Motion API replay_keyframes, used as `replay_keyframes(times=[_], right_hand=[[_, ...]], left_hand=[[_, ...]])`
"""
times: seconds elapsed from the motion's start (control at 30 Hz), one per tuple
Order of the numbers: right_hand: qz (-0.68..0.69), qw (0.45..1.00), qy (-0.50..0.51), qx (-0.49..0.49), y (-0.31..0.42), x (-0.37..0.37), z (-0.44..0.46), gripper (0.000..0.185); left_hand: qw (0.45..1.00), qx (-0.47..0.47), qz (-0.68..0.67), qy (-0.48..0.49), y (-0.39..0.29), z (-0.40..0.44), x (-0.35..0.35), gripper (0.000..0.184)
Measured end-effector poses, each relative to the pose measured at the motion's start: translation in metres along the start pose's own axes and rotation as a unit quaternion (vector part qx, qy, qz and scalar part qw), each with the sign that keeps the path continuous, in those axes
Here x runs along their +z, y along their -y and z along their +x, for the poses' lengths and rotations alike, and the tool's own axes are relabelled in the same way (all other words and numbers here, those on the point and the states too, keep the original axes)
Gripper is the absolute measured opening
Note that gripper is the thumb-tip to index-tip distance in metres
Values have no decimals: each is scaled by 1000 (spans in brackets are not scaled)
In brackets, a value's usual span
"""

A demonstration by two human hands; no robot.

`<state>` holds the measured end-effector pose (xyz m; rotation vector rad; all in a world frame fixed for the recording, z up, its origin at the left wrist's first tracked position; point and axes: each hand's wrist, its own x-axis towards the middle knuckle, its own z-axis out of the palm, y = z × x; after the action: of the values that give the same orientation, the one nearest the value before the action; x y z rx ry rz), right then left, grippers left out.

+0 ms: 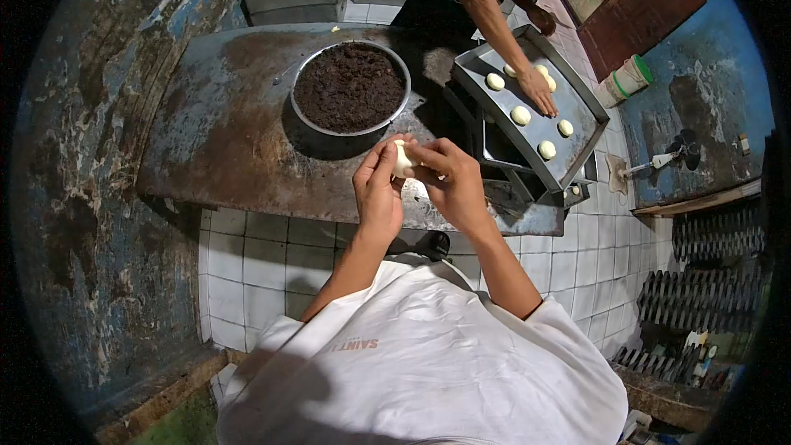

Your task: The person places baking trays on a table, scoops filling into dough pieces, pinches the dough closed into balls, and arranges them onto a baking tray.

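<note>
And here the left hand point(377, 187) and right hand point(453, 181) pinch the dough ball point(404, 160) between them, just on the wearer's side of the bowl point(350, 133); too hard a squeeze could tear it, too loose a hold might drop it!

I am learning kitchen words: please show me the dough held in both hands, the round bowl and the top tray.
Dough point(402, 161): head view, exposed pale side.
Round bowl point(408, 86): head view, right side of rim.
Top tray point(582, 110): head view, bare floor.
</note>
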<state>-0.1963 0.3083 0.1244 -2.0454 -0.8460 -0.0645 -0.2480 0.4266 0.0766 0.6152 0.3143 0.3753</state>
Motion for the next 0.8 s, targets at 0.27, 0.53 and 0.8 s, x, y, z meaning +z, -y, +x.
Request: replay_keyframes(times=[0.27, 0.53, 0.8], right_hand=[[302, 939, 2, 166, -21, -8, 18, 15], [82, 989, -82, 89, -34, -13, -2, 20], [86, 981, -51, 164, -99, -63, -11, 31]], left_hand=[[986, 91, 52, 130, 9, 8, 11, 24], [998, 21, 57, -17, 60, 33, 24, 23], [988, -22, 151, -36, 108, 45, 65, 34]])
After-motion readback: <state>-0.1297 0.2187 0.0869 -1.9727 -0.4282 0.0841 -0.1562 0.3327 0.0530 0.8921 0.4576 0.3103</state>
